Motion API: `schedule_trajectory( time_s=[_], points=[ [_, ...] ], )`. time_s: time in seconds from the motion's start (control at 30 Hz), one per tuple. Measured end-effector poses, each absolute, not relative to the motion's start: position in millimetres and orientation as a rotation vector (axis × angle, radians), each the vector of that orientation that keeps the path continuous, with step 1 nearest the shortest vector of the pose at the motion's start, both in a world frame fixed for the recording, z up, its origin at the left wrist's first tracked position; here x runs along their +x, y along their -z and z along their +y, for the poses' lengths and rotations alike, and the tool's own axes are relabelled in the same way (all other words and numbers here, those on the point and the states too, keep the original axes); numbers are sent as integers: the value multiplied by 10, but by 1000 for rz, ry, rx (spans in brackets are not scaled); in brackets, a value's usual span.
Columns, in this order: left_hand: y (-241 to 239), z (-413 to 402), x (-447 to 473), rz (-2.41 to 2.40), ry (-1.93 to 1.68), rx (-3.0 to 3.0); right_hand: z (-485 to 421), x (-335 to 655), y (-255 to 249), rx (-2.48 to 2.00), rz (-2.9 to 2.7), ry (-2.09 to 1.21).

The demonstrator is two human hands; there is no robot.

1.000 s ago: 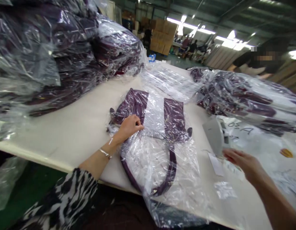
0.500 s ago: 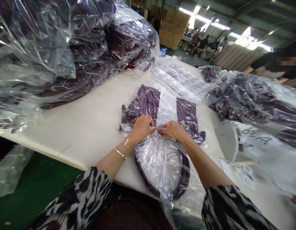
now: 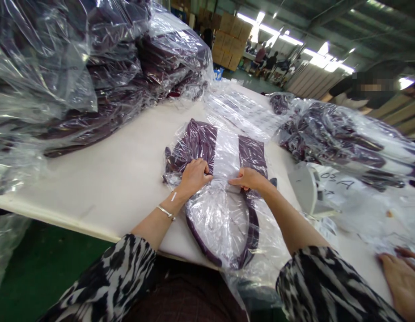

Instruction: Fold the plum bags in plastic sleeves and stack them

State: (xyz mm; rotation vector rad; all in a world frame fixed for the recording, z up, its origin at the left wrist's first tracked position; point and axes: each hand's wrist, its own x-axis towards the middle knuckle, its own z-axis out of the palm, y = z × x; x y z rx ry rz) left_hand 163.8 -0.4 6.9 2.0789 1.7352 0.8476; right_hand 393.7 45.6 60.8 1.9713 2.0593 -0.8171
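Purple handbag [image 3: 205,147] worked under clear film [image 3: 217,210] by two bare hands

At the centre of a smooth, off-white tabletop [image 3: 120,188], the purple handbag is laid flat, its soft, gathered surface covered by glossy, crinkled clear film. A straight-sided white band [image 3: 226,152] is seen across its middle, between two puckered purple panels. A thick, rounded handle [image 3: 252,232] is looped out towards 6 o'clock, and the film is stretched and creased inside its oval.

By the left hand [image 3: 196,176], set at 8 o'clock on the handbag, the film is pinched between thumb and curled fingers beside the band's lower end. The right hand [image 3: 249,179] is set at 4 o'clock, its forefinger stretched towards the band and laid on the film; whether anything is pinched there cannot be told. A thin, shiny bracelet [image 3: 165,212] is worn on the left wrist, and both sleeves [image 3: 107,268] are patterned in streaky black and white.

At 10 o'clock, a tall, bulging pile [image 3: 127,71] of dark purple goods is sheathed in shiny plastic; a lower wrapped heap [image 3: 341,134] is spread at 2 o'clock. Flat printed sheets [image 3: 244,109] are seen just past 12 o'clock. At 3 o'clock, a pale grey, curved object [image 3: 303,188] is placed beside a limp white bag [image 3: 345,183] lettered "03 A". A co-worker's hand [image 3: 402,277] is rested at 4 o'clock. Boxy brown cartons [image 3: 229,42] are stacked far off at 12 o'clock.
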Motion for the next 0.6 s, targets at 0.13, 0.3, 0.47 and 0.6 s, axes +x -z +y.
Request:
schedule_trajectory(
  time_s=[0.13, 0.3, 0.47, 0.6],
  points=[
    [-70, 13, 1664, 1750, -817, 2083, 270, 3804, -586, 2140, 2160, 567],
    [-240, 37, 1639, 1691, -727, 2104, 230, 3852, -632, 2116, 2215, 651],
    [-328, -15, 1122, 1952, -1055, 2062, 362, 4960, -715, 2760, 2023, 469],
    [-81, 18, 646, 2160, -854, 1689, 299, 5468, -505, 2904, 1689, 859]
  ],
)
